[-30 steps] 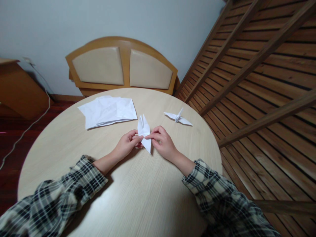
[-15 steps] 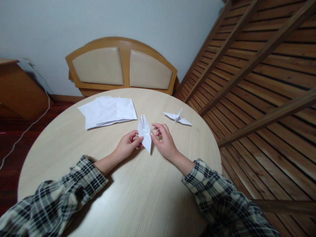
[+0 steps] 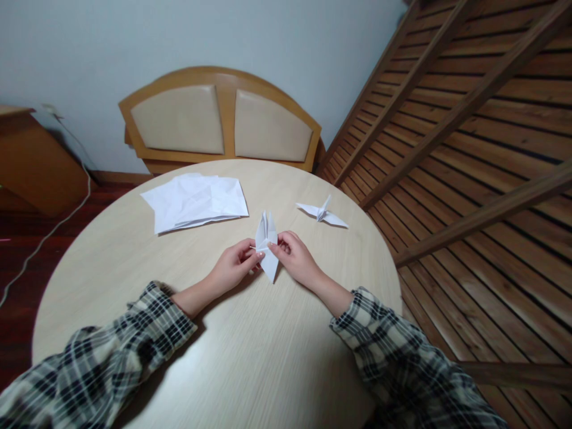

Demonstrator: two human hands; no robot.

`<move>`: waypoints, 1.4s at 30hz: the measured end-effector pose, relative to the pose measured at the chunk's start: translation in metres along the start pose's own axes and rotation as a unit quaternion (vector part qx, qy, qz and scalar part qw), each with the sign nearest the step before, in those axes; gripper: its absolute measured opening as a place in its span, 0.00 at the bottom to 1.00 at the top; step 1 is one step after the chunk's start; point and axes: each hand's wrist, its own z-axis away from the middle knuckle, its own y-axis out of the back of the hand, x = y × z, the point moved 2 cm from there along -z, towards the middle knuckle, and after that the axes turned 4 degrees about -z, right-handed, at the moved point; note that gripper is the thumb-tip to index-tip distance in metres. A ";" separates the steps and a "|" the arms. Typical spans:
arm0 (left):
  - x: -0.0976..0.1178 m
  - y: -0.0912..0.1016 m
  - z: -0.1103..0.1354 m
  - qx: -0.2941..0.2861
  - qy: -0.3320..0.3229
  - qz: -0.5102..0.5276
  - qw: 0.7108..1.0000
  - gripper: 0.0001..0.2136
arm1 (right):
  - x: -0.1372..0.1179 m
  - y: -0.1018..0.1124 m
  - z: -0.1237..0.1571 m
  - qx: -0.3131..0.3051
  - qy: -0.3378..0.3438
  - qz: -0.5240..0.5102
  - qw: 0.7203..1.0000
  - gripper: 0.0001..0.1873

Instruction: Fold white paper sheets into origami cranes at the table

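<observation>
a small white folded-paper piece, narrow and diamond-like [image 3: 269, 263], is between the person's two hands, over the middle of a round, pale wood-grain surface [image 3: 250, 351]. its single lower point faces the person, and its slim upper points stand side by side, facing away. the left hand [image 3: 233, 264] pinches the piece at its left edge, thumb on the near face and fingers partly hidden behind. the right hand [image 3: 297, 257] is closed on the right edge, its thumb lying across the front near the middle. whether the piece touches the surface, i cannot tell. beyond the left hand lies a stack of creased white paper sheets [image 3: 201, 202]. beyond the right hand, well apart from the stack, rests a white folded-paper crane with spread wings [image 3: 320, 213]. both forearms wear loose black-and-cream plaid sleeves [image 3: 107, 363], with bare wrists showing past the cuffs.
</observation>
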 end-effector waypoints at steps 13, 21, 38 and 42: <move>0.003 0.003 -0.001 0.007 -0.023 -0.015 1.000 0.12 | -0.002 0.000 -0.001 -0.038 0.010 -0.014 0.999 0.18; -0.004 0.005 -0.002 0.009 -0.040 -0.047 0.998 0.12 | -0.003 0.000 0.000 -0.030 0.004 -0.016 0.999 0.18; -0.006 0.004 0.000 -0.008 -0.026 -0.061 0.998 0.12 | -0.009 -0.002 0.003 -0.038 0.032 0.018 0.999 0.13; -0.007 0.004 -0.001 -0.006 -0.029 -0.064 0.997 0.12 | -0.009 -0.001 0.002 -0.037 0.032 0.019 0.999 0.14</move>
